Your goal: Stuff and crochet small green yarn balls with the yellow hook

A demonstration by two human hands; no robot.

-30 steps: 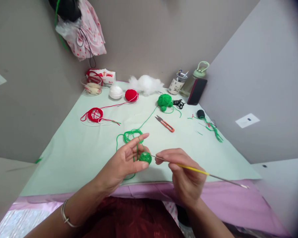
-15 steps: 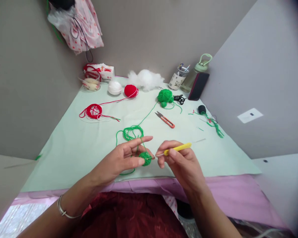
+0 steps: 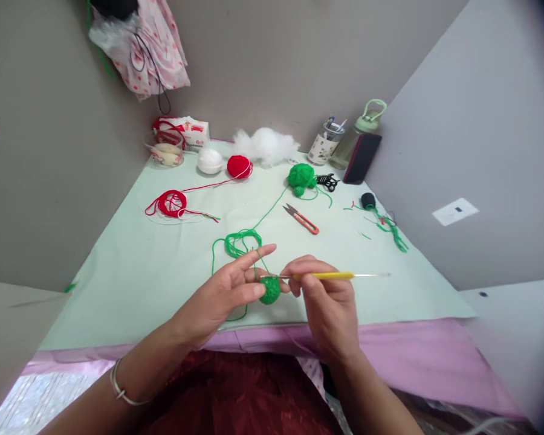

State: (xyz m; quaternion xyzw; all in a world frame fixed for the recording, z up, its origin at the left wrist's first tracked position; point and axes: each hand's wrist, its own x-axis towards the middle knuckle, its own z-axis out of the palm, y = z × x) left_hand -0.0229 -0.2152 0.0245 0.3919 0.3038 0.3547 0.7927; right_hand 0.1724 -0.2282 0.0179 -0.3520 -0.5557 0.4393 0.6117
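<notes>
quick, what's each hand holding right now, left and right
Left hand: closed, pinching the small green crocheted piece.
Right hand: closed, holding the yellow-handled crochet hook.

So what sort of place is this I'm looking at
Probably a small craft corner against the walls of a room: a red yarn ball and thread snips lie on the table, and the right hand holds a yellow-handled crochet hook.
</notes>
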